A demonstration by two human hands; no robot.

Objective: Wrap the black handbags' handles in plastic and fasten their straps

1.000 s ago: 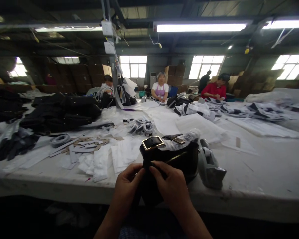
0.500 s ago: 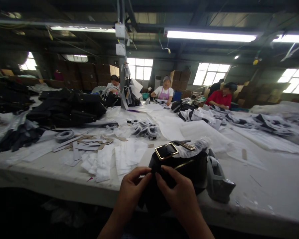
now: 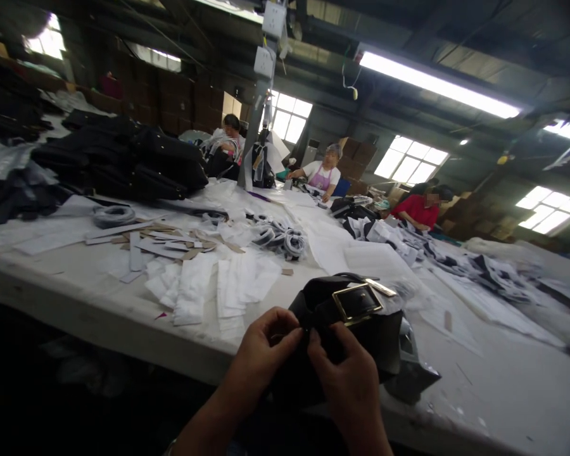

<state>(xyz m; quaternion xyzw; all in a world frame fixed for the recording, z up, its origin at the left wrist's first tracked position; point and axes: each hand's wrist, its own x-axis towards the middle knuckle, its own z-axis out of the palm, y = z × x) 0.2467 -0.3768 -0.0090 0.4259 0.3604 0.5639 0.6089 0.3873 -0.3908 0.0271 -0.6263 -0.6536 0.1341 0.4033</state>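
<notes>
Both hands are on the black bag now, left hand (image 3: 268, 354) and right hand (image 3: 349, 373) side by side, thumbs and fingertips pinched close on a dark edge of it. The bag (image 3: 384, 339) sits at the near edge of the white surface (image 3: 475, 380), reaching up and away between the hands and off beyond the right one. Just above the right hand's fingers, there's the gold-rimmed buckle (image 3: 358, 303), tilted, with a shiny gold plate (image 3: 380, 287) just past it. Clear plastic (image 3: 401, 292) bunches up behind that. Right of the right hand, close against the bag, we have a grey tape dispenser (image 3: 411, 373). Over to the left of the hands, white sheets (image 3: 194, 288) lie in overlapping stacks, card strips (image 3: 166, 244) scattered beyond them. Straight ahead, further off, grey-and-white coils (image 3: 292, 242); far left, a heap of black bags (image 3: 123, 158). Across the surface, a person in a purple apron (image 3: 322, 177) works.
</notes>
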